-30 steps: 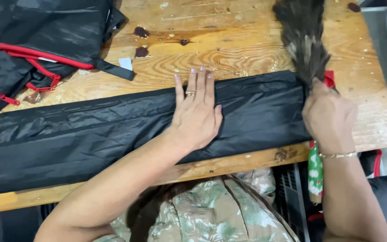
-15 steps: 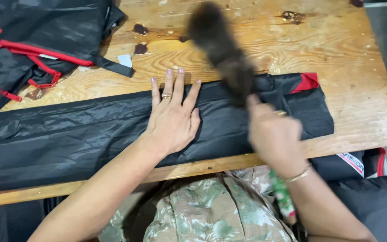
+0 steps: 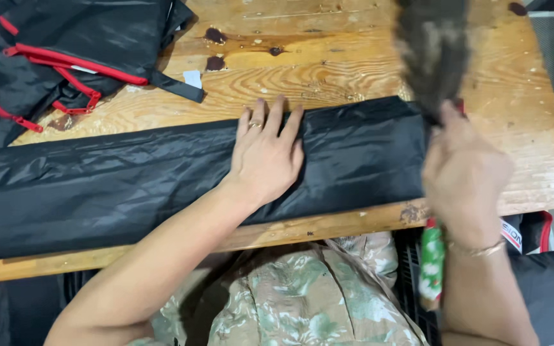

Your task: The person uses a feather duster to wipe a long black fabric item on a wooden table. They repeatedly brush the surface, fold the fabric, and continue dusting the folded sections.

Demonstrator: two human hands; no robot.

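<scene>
A long folded strip of black fabric (image 3: 129,186) lies across the wooden table (image 3: 328,70). My left hand (image 3: 265,157) rests flat on its middle, fingers apart, a ring on one finger. My right hand (image 3: 464,176) grips a feather duster; its dark feathers (image 3: 432,51) blur above the fabric's right end, and its green patterned handle (image 3: 432,269) sticks out below my wrist, past the table's front edge.
A heap of black fabric with red piping (image 3: 59,57) lies at the table's back left. Dark stains (image 3: 214,63) mark the wood behind the strip. More black fabric (image 3: 546,288) sits below the table at right.
My right hand has swung the duster from the middle of the strip back to its right end. The left hand stays pressed on the fabric.
</scene>
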